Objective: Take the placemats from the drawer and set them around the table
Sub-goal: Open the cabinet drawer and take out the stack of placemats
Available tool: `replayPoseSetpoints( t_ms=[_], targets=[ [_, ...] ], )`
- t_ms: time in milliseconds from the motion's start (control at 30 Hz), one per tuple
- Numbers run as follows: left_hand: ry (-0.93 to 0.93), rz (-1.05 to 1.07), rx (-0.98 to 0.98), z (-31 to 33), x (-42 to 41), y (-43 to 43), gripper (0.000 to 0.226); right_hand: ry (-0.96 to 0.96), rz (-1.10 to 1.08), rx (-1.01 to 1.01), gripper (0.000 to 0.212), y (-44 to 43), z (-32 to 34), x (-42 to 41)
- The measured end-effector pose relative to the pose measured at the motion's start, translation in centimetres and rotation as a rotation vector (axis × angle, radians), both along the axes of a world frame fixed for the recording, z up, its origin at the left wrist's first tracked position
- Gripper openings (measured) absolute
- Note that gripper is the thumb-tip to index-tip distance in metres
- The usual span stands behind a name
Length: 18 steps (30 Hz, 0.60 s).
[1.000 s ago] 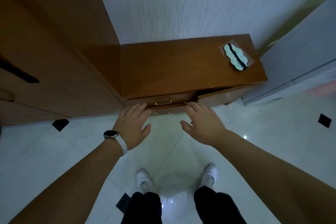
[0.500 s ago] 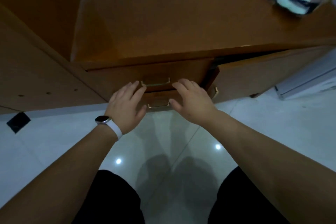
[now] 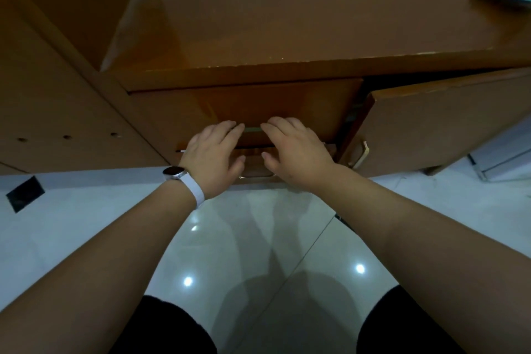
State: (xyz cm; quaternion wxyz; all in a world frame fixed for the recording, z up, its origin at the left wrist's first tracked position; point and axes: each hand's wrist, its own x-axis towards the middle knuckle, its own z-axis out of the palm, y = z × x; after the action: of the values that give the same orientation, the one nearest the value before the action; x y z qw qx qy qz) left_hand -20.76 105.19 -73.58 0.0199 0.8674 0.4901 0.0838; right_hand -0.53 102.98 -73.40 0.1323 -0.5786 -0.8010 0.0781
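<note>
Drawer (image 3: 244,106) in wooden cabinet (image 3: 287,23); glossy tiled floor (image 3: 86,210).

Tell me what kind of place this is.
Probably a room in a home: a low wooden cabinet with drawers and brass handles, standing on a glossy white tiled floor.

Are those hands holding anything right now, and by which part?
The left hand and right hand have fingertips at the top drawer's handle, one at each end; whether they grip it cannot be told.
</note>
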Motion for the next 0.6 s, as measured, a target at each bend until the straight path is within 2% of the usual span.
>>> replayPoseSetpoints(
  t_ms=[200, 333, 433, 600],
  targets=[
    [-0.049, -0.003, 0.120, -0.8, 0.2, -0.7, 0.054, 0.030, -0.023, 0.060, 0.053, -0.7, -1.0, -0.6],
    [-0.101, 0.034, 0.344, -0.1, -0.4, -1.5, 0.052, 0.047, -0.019, 0.074, 0.052, -1.9, -1.3, -0.7],
    [-0.066, -0.008, 0.528, 0.6, -1.3, -1.2, 0.055, 0.022, 0.008, 0.091, 0.051, -2.7, -1.3, -0.4],
    [0.022, 0.028, 0.527, 1.0, -2.4, -1.6, 0.066, -0.002, 0.033, 0.099, 0.048, -3.8, -0.9, -0.4]
  ],
)
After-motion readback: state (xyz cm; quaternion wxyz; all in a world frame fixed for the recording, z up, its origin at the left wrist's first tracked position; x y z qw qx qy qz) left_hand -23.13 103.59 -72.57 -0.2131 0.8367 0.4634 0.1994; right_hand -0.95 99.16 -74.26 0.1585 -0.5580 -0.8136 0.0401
